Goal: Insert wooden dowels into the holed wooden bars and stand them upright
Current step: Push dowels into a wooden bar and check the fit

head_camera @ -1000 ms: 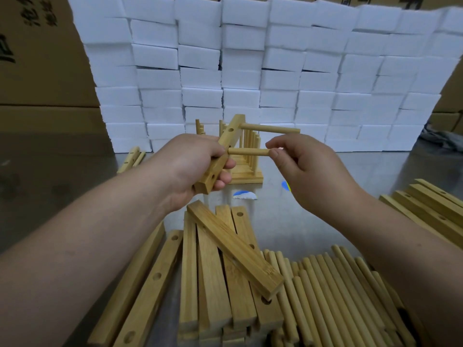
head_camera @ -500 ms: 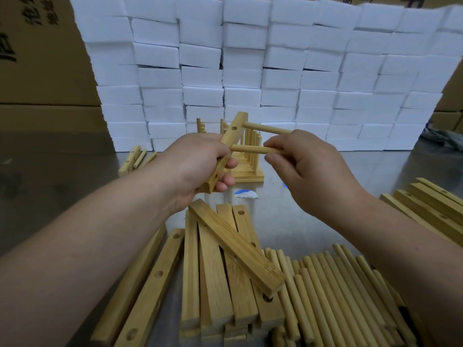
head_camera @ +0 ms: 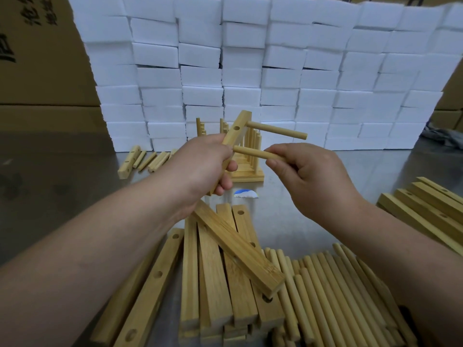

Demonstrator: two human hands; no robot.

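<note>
One holed bar [head_camera: 241, 120] is held tilted above the table [head_camera: 75, 186] by the left hand [head_camera: 200, 161], whose fingers [head_camera: 225, 184] are curled round its lower half. One dowel [head_camera: 275, 130] is already seated near the bar's upper end and sticks out sideways to the right. An open hole is seen just below it. A second dowel [head_camera: 253, 153] is pinched at its outer end between thumb and fingers [head_camera: 275, 167] of the right hand [head_camera: 310, 179], and its other end is met by the bar's face just beside the left thumb. How deep it has gone cannot be told. This bar is judged to be partly filled, and it has not yet been stood up. Behind the hands, a group of finished pieces [head_camera: 250, 176] is seen upright on the table, in front of a wall of white foam blocks [head_camera: 275, 71]. Much work is judged to be left: a heap of loose bars [head_camera: 213, 271] lies near the viewer, a bed of loose dowels [head_camera: 338, 284] just beside it, more bars [head_camera: 431, 209] at the right edge, and a few stray parts [head_camera: 140, 161] lie flat at the far left.
</note>
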